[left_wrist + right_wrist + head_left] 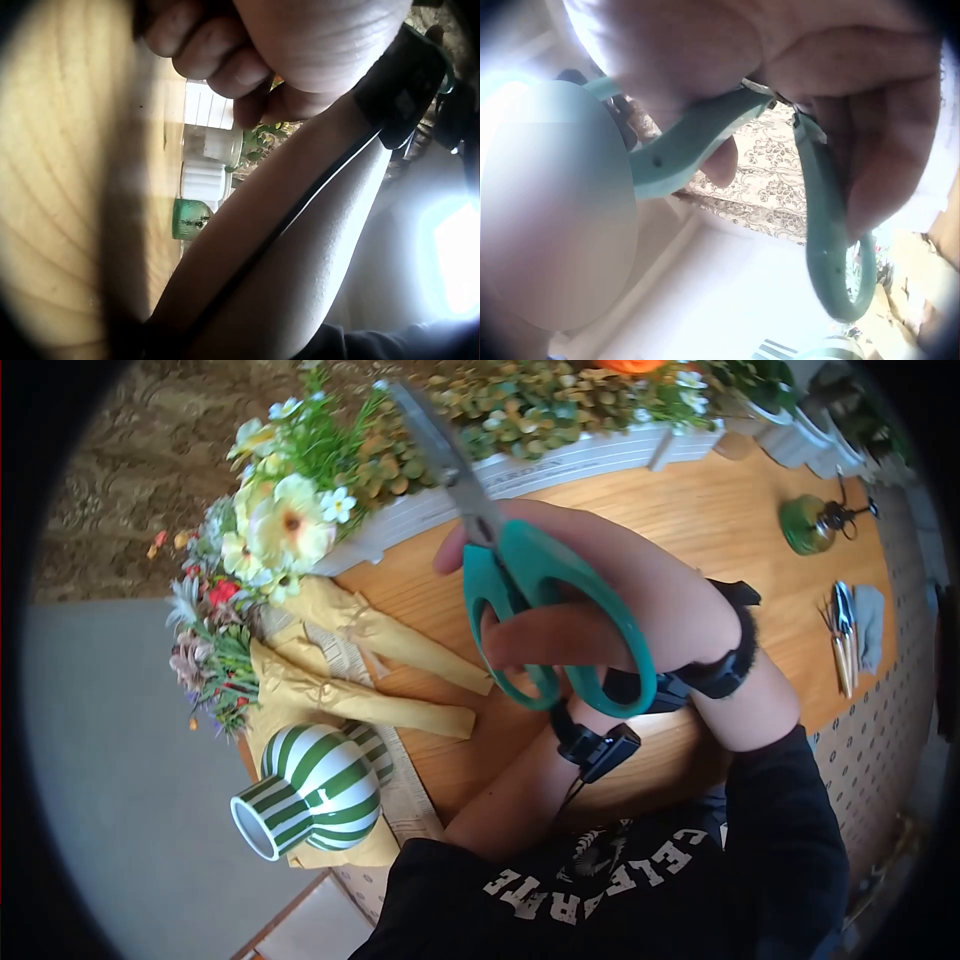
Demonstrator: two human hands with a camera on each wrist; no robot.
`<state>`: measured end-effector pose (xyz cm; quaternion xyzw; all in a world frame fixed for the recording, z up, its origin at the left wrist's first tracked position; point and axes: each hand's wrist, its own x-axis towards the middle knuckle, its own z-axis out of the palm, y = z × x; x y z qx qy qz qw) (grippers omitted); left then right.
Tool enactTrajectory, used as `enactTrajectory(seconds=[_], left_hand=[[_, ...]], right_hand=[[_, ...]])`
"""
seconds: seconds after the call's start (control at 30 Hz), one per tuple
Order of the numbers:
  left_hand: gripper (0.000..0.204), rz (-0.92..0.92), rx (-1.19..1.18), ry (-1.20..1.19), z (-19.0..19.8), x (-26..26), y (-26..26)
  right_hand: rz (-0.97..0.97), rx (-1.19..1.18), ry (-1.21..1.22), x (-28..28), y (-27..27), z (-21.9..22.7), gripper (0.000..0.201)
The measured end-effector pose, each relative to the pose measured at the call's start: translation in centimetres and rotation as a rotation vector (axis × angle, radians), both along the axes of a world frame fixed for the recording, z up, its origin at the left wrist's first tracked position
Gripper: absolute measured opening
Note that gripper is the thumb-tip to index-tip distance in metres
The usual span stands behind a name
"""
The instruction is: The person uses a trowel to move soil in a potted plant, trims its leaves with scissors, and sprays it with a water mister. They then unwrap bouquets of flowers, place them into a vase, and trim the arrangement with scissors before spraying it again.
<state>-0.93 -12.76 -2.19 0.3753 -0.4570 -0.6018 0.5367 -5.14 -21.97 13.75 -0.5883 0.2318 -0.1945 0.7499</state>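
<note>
My right hand (640,570) holds a pair of scissors (545,555) with teal handles, raised above the table. Its fingers run through the handle loops, and the blades point up and left in the head view, close together. The same teal handles (829,225) show large in the right wrist view. My left hand (225,56) has its fingers curled in toward the palm, with no object visible between them. In the head view it is mostly hidden behind the right hand and scissors, where the forearms cross.
Left on the wooden table (800,480) lie yellow paper-wrapped bouquets (420,710) and a green-and-white striped vase (335,780) on its side. A white planter (560,465) with foliage lines the back. A green spray bottle (808,525) and small garden tools (845,635) are at right.
</note>
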Motion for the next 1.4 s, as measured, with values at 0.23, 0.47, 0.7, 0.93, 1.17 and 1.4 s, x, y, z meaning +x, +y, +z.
enactTrajectory(seconds=[0.23, 0.47, 0.7, 0.93, 1.17, 1.4], left_hand=[[0.027, -0.016, 0.029, 0.017, 0.2, 0.1, -0.5], [0.028, 0.074, 0.166, 0.040, 1.9, 0.5, -0.9], [0.041, 0.281, -0.122, -0.150, 8.8, -0.7, -0.1], [0.074, 0.327, -0.082, -0.557, 10.5, -1.5, 1.5], [0.082, 0.247, 0.001, -0.464, 11.9, -2.9, 1.2], [0.073, -0.057, 0.197, -0.248, 11.4, -0.5, 1.5]], right_hand=[[-0.301, -0.636, -0.039, -2.2, 0.7, -0.9, 0.047], [-0.536, -0.738, 0.294, -8.1, 1.9, -0.3, 0.048], [-0.590, -0.813, 0.266, -10.2, 2.5, -3.1, 0.044], [-0.570, -0.810, 0.101, -10.3, 3.6, -3.1, 0.042], [-0.333, -0.738, 0.078, -12.3, 2.4, -4.3, 0.047], [-0.174, -0.162, -0.035, -17.8, -2.2, -6.6, 0.029]])
